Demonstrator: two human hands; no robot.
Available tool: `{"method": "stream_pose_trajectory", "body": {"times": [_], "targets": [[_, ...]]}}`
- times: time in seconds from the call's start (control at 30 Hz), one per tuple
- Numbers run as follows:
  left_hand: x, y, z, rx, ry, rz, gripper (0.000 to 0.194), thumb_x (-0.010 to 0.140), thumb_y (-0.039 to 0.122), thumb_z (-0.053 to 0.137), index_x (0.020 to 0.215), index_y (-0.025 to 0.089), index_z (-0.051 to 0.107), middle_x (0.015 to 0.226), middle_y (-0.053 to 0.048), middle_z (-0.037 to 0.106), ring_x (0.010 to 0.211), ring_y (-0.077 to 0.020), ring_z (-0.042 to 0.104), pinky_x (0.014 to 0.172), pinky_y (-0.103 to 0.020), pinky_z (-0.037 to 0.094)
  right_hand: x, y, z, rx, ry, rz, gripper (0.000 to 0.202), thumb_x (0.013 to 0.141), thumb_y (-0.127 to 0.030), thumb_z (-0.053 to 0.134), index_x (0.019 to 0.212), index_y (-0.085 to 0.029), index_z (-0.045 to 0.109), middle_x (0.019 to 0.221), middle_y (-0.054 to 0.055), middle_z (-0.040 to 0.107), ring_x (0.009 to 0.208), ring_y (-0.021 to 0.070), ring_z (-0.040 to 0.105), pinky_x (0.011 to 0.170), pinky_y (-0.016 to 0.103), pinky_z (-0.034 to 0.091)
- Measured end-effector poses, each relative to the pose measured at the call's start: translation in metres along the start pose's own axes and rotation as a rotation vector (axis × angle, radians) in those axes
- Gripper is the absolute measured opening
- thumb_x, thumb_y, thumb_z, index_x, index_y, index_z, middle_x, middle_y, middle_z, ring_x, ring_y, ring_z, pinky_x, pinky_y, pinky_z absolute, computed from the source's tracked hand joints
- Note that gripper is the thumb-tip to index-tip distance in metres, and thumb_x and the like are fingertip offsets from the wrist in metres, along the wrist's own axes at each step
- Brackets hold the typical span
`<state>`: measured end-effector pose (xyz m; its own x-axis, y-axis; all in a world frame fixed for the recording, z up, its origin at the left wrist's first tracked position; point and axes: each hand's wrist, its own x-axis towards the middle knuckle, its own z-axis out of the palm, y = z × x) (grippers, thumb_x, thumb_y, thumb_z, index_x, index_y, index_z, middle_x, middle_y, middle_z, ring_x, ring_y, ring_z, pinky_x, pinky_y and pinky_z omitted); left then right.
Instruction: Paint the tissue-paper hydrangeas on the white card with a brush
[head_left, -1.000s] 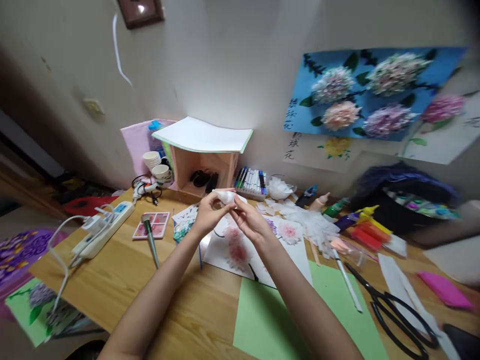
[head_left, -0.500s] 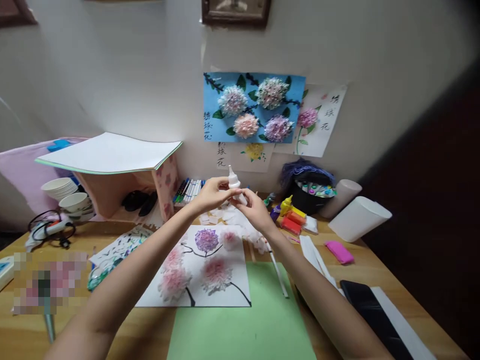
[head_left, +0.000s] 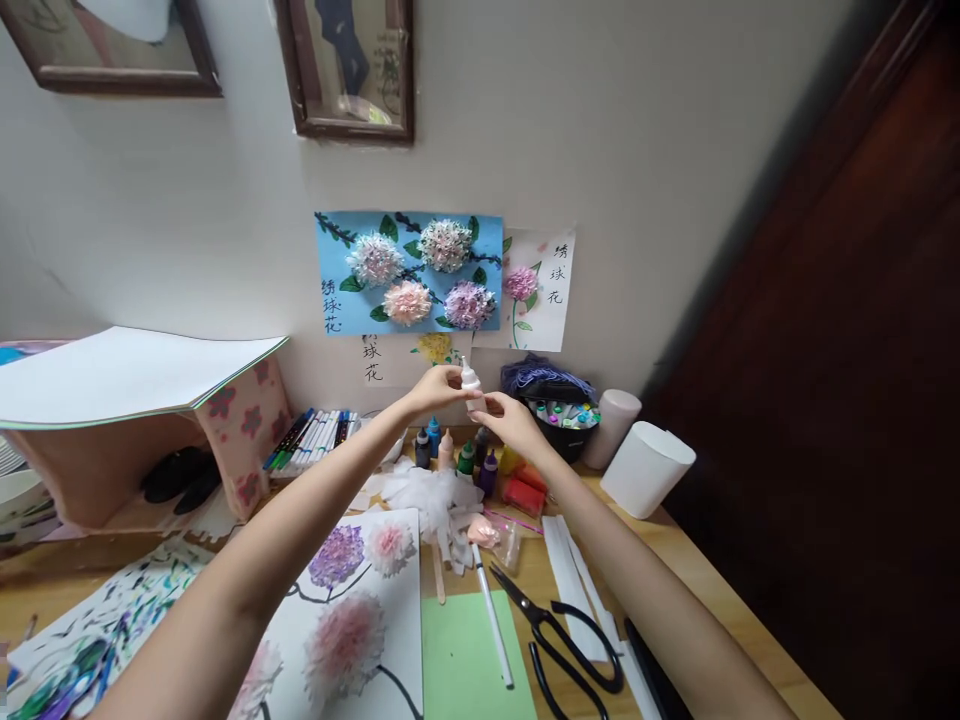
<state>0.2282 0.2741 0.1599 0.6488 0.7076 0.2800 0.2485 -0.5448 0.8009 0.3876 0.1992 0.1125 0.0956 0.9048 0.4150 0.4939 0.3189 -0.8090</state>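
A small white squeeze bottle (head_left: 472, 381) with a pointed nozzle is held up above the back of the table. My left hand (head_left: 437, 388) grips it near the neck from the left, fingers closed round it. From the right, my right hand (head_left: 506, 418) has its fingertips on the lower part of the bottle. Below lies a white sheet with pink and purple paper flowers (head_left: 347, 645) and dark painted stems. Several paint bottles (head_left: 466, 458) stand just under and behind my hands, partly hidden by them.
Black-handled scissors (head_left: 551, 630) and a white pen (head_left: 491, 615) lie on the right by green paper (head_left: 465, 650). White tissue strips (head_left: 431, 500) are heaped mid-table. Behind are markers (head_left: 319, 438), a black bag (head_left: 562, 425) and a white container (head_left: 648, 468). A flower picture (head_left: 411, 272) hangs on the wall.
The view has swung right and upward, bringing the scissors and more paint bottles into sight. Both hands still hold the white bottle, at nearly the same place in the picture.
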Motion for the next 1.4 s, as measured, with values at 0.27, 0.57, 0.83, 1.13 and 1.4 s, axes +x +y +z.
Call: {"method": "stream_pose_trajectory", "body": {"times": [0.27,0.57,0.83,1.13,1.4], "targets": [[0.023,-0.041,0.016,0.225,-0.039,-0.247,0.035,0.088,0.033,0.057,0.118,0.016,0.056,0.119,-0.008,0.058,0.100,-0.0239,0.060,0.082,-0.043,0.052,-0.011,0.013,-0.029,-0.112,0.100,-0.030,0.019,0.075,-0.030,0.061,0.089,-0.019,0.069,0.095,0.009,0.072,0.089,0.0215,0.066,0.087,0.041,0.049],[0.037,-0.076,0.038,0.266,-0.144,-0.400,0.034,0.088,0.033,0.058,0.117,0.017,0.056,0.119,-0.008,0.058,0.101,-0.0240,0.060,0.083,-0.042,0.052,-0.019,0.011,-0.040,-0.052,0.202,-0.093,0.024,0.082,-0.032,0.050,0.090,-0.017,0.068,0.095,0.009,0.071,0.084,0.0195,0.066,0.081,0.037,0.052],[0.054,-0.084,0.041,0.123,-0.225,-0.511,0.032,0.089,0.032,0.057,0.117,0.019,0.057,0.121,-0.008,0.058,0.101,-0.0228,0.060,0.083,-0.041,0.052,-0.019,0.005,-0.039,-0.034,0.249,-0.120,0.023,0.083,-0.031,0.050,0.089,-0.018,0.068,0.096,0.009,0.071,0.086,0.0197,0.065,0.079,0.035,0.052],[0.043,-0.048,0.003,-0.230,-0.193,-0.532,0.032,0.088,0.033,0.057,0.116,0.018,0.057,0.120,-0.008,0.058,0.100,-0.0229,0.060,0.082,-0.041,0.052,-0.021,0.003,-0.036,-0.052,0.239,-0.134,0.023,0.083,-0.031,0.051,0.090,-0.018,0.068,0.095,0.008,0.071,0.084,0.0193,0.064,0.077,0.034,0.052],[-0.033,0.016,-0.019,-0.881,0.111,-0.217,0.051,0.090,0.055,0.038,0.097,0.016,0.071,0.113,-0.012,0.069,0.107,-0.0207,0.062,0.089,-0.029,0.048,-0.030,-0.002,-0.025,-0.027,0.188,-0.104,0.022,0.084,-0.032,0.051,0.087,-0.018,0.068,0.093,0.007,0.071,0.083,0.0191,0.065,0.076,0.032,0.051]]}}
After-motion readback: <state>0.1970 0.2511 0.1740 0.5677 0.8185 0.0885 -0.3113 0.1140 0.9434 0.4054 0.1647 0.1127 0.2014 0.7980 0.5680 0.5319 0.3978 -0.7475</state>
